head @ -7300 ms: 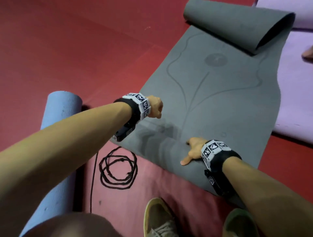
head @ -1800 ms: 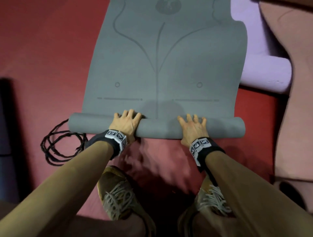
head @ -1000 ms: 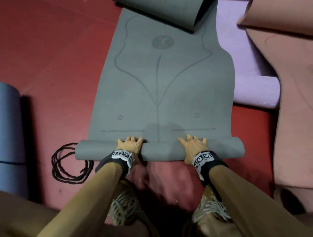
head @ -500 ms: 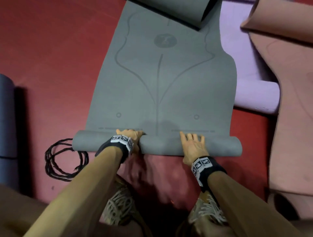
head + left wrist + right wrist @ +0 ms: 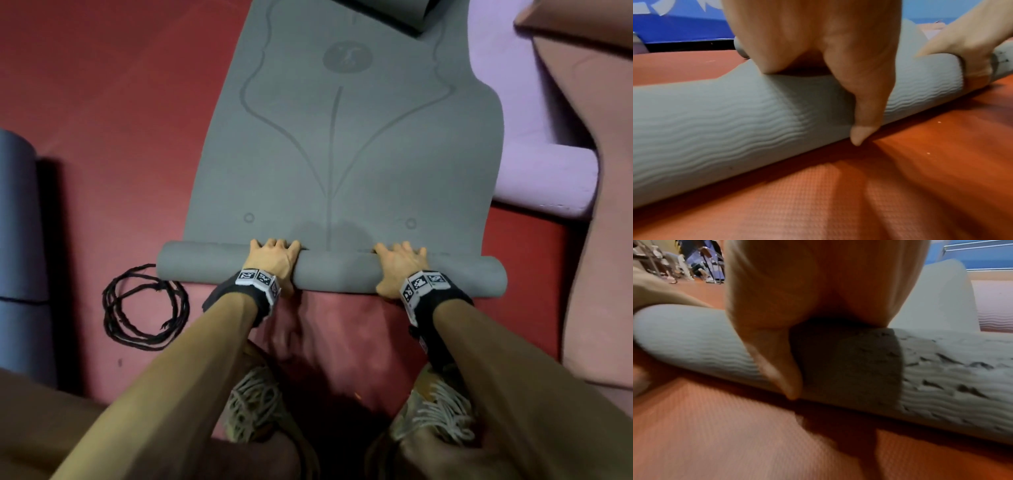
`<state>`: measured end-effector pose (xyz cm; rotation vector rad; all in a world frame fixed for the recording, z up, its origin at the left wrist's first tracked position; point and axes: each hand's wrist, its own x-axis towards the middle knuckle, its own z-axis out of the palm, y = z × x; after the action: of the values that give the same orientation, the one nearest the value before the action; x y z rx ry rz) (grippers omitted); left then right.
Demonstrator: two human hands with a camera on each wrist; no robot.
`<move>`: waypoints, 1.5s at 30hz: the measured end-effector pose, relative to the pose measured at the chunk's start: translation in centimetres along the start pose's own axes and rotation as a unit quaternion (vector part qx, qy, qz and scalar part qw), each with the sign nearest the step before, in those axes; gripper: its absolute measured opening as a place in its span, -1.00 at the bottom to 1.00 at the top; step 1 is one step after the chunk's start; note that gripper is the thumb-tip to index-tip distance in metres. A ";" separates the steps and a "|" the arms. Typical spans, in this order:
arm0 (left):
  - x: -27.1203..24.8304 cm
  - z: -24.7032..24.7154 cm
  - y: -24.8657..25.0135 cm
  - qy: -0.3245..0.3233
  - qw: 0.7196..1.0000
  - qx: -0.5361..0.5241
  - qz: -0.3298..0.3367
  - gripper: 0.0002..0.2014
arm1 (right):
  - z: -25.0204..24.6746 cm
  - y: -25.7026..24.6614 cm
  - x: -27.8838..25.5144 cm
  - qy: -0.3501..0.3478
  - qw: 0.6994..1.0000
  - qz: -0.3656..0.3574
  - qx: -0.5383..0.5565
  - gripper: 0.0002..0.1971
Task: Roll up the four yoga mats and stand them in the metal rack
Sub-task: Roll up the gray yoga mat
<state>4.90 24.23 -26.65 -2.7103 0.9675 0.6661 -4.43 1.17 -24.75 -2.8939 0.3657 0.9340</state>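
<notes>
Both hands, left hand and right hand, are gripping the rolled end of the grey yoga mat, fingers over, thumbs behind; flat length lying ahead likely needs pushing forward evenly.

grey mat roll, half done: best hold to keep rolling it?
Take the rolled part of the grey yoga mat from the near side, palms on top, fingers over its far crest, thumbs low at the back. It is a long, soft tube lying crosswise, so spaced holds like the left hand and right hand likely keep it straight.
</notes>
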 end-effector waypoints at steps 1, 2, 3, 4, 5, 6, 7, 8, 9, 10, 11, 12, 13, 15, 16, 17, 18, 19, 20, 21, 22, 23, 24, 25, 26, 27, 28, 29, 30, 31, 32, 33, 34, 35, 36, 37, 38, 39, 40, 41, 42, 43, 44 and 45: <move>0.5 -0.4 -0.2 -0.016 1.000 -0.012 0.005 -0.18 | 0.5 0.1 -0.3 0.021 1.000 -0.008 -0.007 -0.35; 1.0 -0.9 -0.4 -0.033 0.999 -0.024 0.005 -0.17 | 0.9 0.1 -0.7 0.041 0.999 -0.018 -0.016 -0.30; 1.4 -1.3 -0.7 -0.050 0.998 -0.035 0.002 -0.17 | 1.1 -0.1 -1.0 0.058 0.997 -0.025 -0.031 -0.27; 1.7 -1.5 -0.8 -0.066 0.997 -0.044 0.002 -0.18 | 1.4 -0.3 -1.2 0.073 0.996 -0.024 -0.048 -0.24; 2.0 -1.7 -0.9 -0.077 0.996 -0.049 0.003 -0.17 | 1.6 -0.5 -1.5 0.088 0.994 -0.016 -0.061 -0.23; 2.1 -1.7 -0.9 -0.081 0.995 -0.050 0.005 -0.16 | 2.0 -0.7 -1.6 0.098 0.993 -0.006 -0.065 -0.24; 2.0 -1.7 -0.8 -0.076 0.996 -0.047 0.005 -0.15 | 2.1 -0.9 -1.7 0.104 0.992 0.004 -0.065 -0.26; 1.9 -1.5 -0.8 -0.064 0.997 -0.043 0.003 -0.15 | 2.2 -1.0 -1.6 0.102 0.993 0.010 -0.064 -0.29; 1.6 -1.3 -0.7 -0.051 0.998 -0.037 0.001 -0.15 | 1.9 -1.1 -1.3 0.095 0.993 0.012 -0.063 -0.31; 1.2 -1.2 -0.6 -0.034 0.999 -0.030 0.001 -0.15 | 1.6 -1.0 -0.8 0.085 0.995 0.011 -0.059 -0.33; 0.8 -1.0 -0.5 -0.012 1.000 -0.016 0.004 -0.16 | 1.1 -0.9 -0.3 0.074 0.996 0.009 -0.052 -0.35; 0.5 -0.8 -0.2 0.013 1.000 0.009 0.003 -0.18 | 0.4 -0.6 0.4 0.060 0.997 0.006 -0.040 -0.37; 0.2 -0.5 0.2 0.041 0.998 0.037 -0.006 -0.21 | -0.3 -0.4 1.0 0.040 0.999 0.005 -0.025 -0.39; -0.2 0.3 1.0 0.099 0.992 0.065 -0.032 -0.31 | -1.3 -0.1 1.9 0.007 1.000 0.002 -0.003 -0.41; -0.4 0.8 1.2 0.123 0.989 0.068 -0.041 -0.37 | -1.3 -0.1 2.0 0.009 1.000 0.000 -0.002 -0.40; -0.5 1.2 1.4 0.137 0.987 0.068 -0.047 -0.42 | -1.0 -0.2 1.9 0.021 1.000 -0.002 -0.007 -0.38; -0.6 1.5 1.5 0.137 0.987 0.065 -0.050 -0.43 | -0.6 -0.3 1.5 0.039 0.999 -0.005 -0.012 -0.34; -0.5 1.5 1.5 0.122 0.989 0.062 -0.052 -0.39 | -0.2 -0.4 1.1 0.060 0.998 -0.008 -0.017 -0.30; -0.3 1.2 1.6 0.102 0.992 0.057 -0.054 -0.34 | 0.3 -0.3 0.5 0.079 0.997 -0.014 -0.022 -0.24; 0.0 1.0 1.4 0.079 0.994 0.049 -0.054 -0.28 | 0.8 -0.3 0.0 0.094 0.995 -0.023 -0.034 -0.17; 0.3 0.6 1.2 0.061 0.996 0.039 -0.052 -0.25 | 1.2 -0.4 -0.4 0.109 0.992 -0.030 -0.051 -0.11; 0.8 0.1 0.9 0.044 0.998 0.029 -0.045 -0.23 | 1.6 -0.4 -0.6 0.130 0.989 -0.028 -0.067 -0.05; 1.3 -0.5 0.7 0.026 0.999 0.019 -0.036 -0.23 | 2.0 -0.5 -0.8 0.152 0.985 -0.017 -0.073 -0.02; 1.6 -1.0 0.4 0.008 0.999 0.007 -0.030 -0.25 | 2.3 -0.7 -0.9 0.171 0.983 -0.003 -0.069 -0.02; 1.9 -1.4 0.2 -0.005 1.000 -0.003 -0.027 -0.26 | 2.4 -0.8 -0.8 0.177 0.982 0.009 -0.061 -0.06; 2.1 -1.7 0.0 -0.010 1.000 -0.008 -0.026 -0.28 | 2.2 -1.0 -0.5 0.169 0.984 0.015 -0.054 -0.12; 2.1 -1.8 -0.1 -0.010 1.000 -0.009 -0.027 -0.29 | 1.7 -1.0 -0.2 0.156 0.986 0.017 -0.050 -0.20; 2.0 -1.9 -0.1 -0.006 1.000 -0.008 -0.029 -0.28 | 1.2 -1.0 0.2 0.141 0.989 0.016 -0.045 -0.27; 1.8 -1.8 0.0 0.003 1.000 -0.002 -0.030 -0.27 | 0.6 -0.8 0.7 0.126 0.991 0.014 -0.036 -0.33; 1.6 -1.6 0.1 0.019 0.999 0.007 -0.030 -0.24 | 0.0 -0.6 1.2 0.112 0.993 0.010 -0.025 -0.37; 1.3 -1.4 0.3 0.040 0.998 0.021 -0.033 -0.20 | -0.6 -0.3 1.8 0.095 0.995 0.005 -0.017 -0.40; 0.9 -1.1 0.5 0.061 0.997 0.038 -0.038 -0.14 | -1.3 -0.1 2.3 0.077 0.997 -0.002 -0.012 -0.42; 0.5 -0.8 0.6 0.076 0.994 0.055 -0.047 -0.09 | -1.8 0.1 2.8 0.060 0.998 -0.011 -0.010 -0.43; 0.2 -0.4 0.7 0.089 0.992 0.069 -0.055 -0.05 | -2.3 0.2 3.2 0.049 0.999 -0.018 -0.010 -0.44; 0.1 -0.2 0.8 0.098 0.990 0.079 -0.059 -0.04 | -2.6 0.4 3.5 0.043 0.999 -0.023 -0.011 -0.44; 0.2 0.0 0.8 0.107 0.989 0.084 -0.057 -0.07 | -2.8 0.4 3.6 0.036 0.999 -0.025 -0.014 -0.44; 0.3 -0.2 0.6 0.110 0.989 0.087 -0.051 -0.12 | -2.9 0.5 3.5 0.028 0.999 -0.024 -0.018 -0.44; 0.5 -0.6 0.4 0.099 0.990 0.087 -0.042 -0.16 | -3.1 0.5 3.4 0.014 0.999 -0.024 -0.017 -0.44; 0.6 -1.1 0.2 0.078 0.993 0.085 -0.035 -0.19 | -3.2 0.4 3.3 -0.005 1.000 -0.025 -0.012 -0.42; 0.6 -1.5 0.1 0.050 0.995 0.083 -0.030 -0.21 | -3.3 0.3 3.1 -0.027 0.999 -0.027 -0.006 -0.39; 0.5 -1.8 -0.1 0.029 0.996 0.081 -0.024 -0.24 | -3.5 0.2 2.9 -0.049 0.998 -0.031 0.000 -0.34; 0.4 -2.0 -0.1 0.015 0.997 0.077 -0.013 -0.27 | -3.4 0.2 2.7 -0.068 0.997 -0.033 0.003 -0.28; 0.2 -2.0 0.1 0.002 0.998 0.070 -0.003 -0.29 | -2.9 0.4 2.4 -0.079 0.996 -0.034 0.002 -0.23; -0.2 -2.1 0.1 -0.006 0.998 0.065 0.002 -0.31 | -2.5 0.3 2.0 -0.071 0.997 -0.040 -0.004 -0.22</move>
<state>5.43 23.63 -24.73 -2.5905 0.9778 0.5972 -1.56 0.09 -23.92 -2.8042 0.2355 1.1213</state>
